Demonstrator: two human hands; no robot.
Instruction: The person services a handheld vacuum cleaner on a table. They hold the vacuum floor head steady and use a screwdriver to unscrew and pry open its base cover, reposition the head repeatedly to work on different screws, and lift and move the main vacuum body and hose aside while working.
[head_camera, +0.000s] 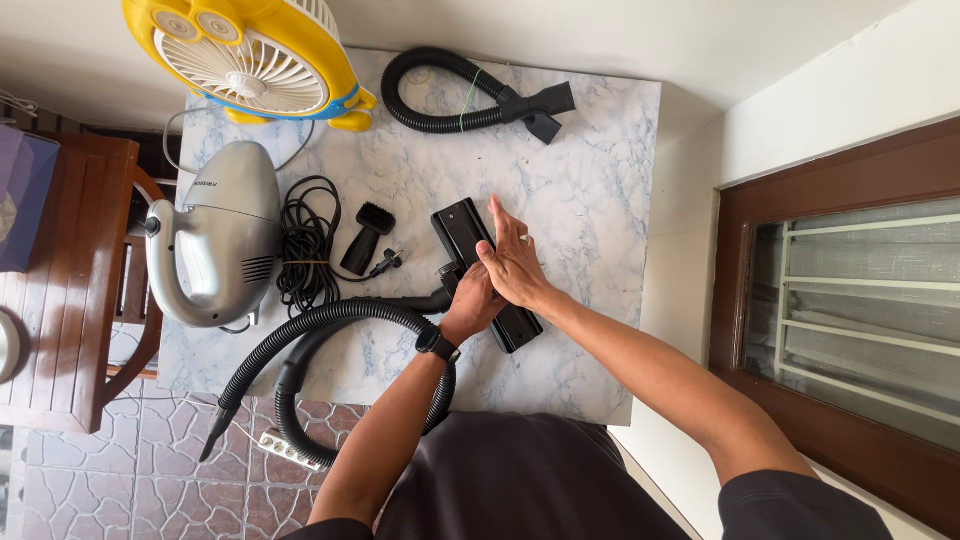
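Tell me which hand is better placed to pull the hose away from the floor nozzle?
Probably left: the left hand already wraps the hose joint, while the right hand lies flat on the floor nozzle.

Dark short sleeves, black wristwatch (437, 344)

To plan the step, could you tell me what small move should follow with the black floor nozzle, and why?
Probably press the hose end firmly into the floor nozzle: the left hand grips the joint where the black hose meets it, while the right hand lies flat on top, steadying it.
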